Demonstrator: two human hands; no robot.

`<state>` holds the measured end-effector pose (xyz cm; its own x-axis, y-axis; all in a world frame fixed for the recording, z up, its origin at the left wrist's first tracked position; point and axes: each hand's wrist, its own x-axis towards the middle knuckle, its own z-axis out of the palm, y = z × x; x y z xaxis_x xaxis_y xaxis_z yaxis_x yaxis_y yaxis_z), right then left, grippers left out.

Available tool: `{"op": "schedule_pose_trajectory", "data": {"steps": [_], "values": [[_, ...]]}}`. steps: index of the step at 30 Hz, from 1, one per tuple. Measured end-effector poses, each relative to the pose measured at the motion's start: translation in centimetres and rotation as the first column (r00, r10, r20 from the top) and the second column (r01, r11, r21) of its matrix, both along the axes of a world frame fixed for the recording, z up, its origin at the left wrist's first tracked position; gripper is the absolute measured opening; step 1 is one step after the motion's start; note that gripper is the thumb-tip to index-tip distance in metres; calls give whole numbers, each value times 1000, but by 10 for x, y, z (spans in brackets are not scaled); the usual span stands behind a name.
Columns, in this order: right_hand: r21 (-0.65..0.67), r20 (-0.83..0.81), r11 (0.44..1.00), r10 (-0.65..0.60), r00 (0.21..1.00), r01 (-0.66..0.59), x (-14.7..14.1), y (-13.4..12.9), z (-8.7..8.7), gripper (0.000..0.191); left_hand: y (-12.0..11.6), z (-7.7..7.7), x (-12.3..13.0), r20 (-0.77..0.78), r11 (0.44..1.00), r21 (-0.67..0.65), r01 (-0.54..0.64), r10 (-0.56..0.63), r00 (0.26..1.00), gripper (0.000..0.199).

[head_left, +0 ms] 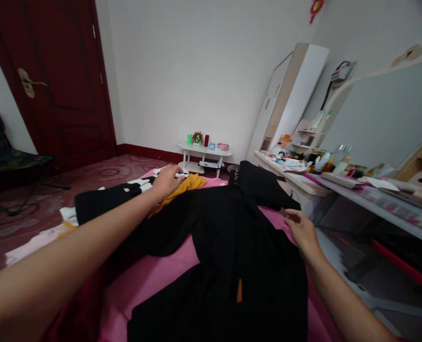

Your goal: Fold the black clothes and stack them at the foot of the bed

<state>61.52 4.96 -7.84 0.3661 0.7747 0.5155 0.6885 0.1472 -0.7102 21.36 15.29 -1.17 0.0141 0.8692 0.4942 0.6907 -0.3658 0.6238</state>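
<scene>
A long black garment [218, 228] lies spread over a pink sheet [171, 268]. Its upper right part [262, 185] is bunched up, with a dark trim near the top. At that part's lower edge, my right hand [303, 235] has its thumb and fingers bent together on the black cloth. My left hand [166, 181] reaches across to the far left, over a yellow cloth [187, 184] and black-and-white clothing [128, 187]. Its thumb and fingers are apart, close to a white piece of cloth. Part of the clothing is hidden behind my left forearm.
A dressing table [292, 178] crowded with bottles stands at the right, beside a large mirror [385, 114]. A small white table [205, 149] with ornaments is by the far wall. A camouflage folding chair [11, 156] and a red door [50, 85] are at the left.
</scene>
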Motion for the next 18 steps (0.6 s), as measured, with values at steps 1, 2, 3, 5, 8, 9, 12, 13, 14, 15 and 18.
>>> {"op": "schedule_pose_trajectory", "data": {"steps": [1,2,3,5,8,9,12,13,14,15,18], "values": [[-65,6,994,93,996,-93,-12,-13,3,25,-13,-18,4,-46,997,19,69,-68,997,10],[-140,16,966,222,975,-217,-27,-31,5,23,-29,-35,9,-113,984,38,174,-169,979,13],[-233,20,903,377,926,-362,-43,-51,8,23,-47,-50,13,-170,960,43,277,-267,949,15],[-362,63,722,650,757,-590,-76,-95,10,22,-84,-73,21,-245,893,-6,451,-439,865,23],[-570,114,448,873,474,-689,-109,-140,0,44,-129,-86,27,-294,767,-131,628,-635,715,48],[-615,142,416,894,425,-670,-113,-146,-7,48,-138,-86,28,-316,729,-164,665,-677,664,56],[-672,184,407,901,393,-618,-116,-151,-23,53,-149,-86,30,-398,650,-224,726,-741,540,64],[-681,167,393,905,391,-618,-116,-150,-25,59,-148,-86,30,-423,633,-234,738,-750,509,60],[-689,142,374,910,390,-621,-115,-151,-25,64,-147,-86,31,-441,620,-241,747,-755,485,55],[-698,118,364,908,402,-617,-115,-152,-22,64,-146,-86,30,-452,610,-246,753,-760,468,49],[-708,96,406,866,491,-578,-107,-164,-9,48,-143,-84,25,-459,612,-272,743,-761,459,37]]}}
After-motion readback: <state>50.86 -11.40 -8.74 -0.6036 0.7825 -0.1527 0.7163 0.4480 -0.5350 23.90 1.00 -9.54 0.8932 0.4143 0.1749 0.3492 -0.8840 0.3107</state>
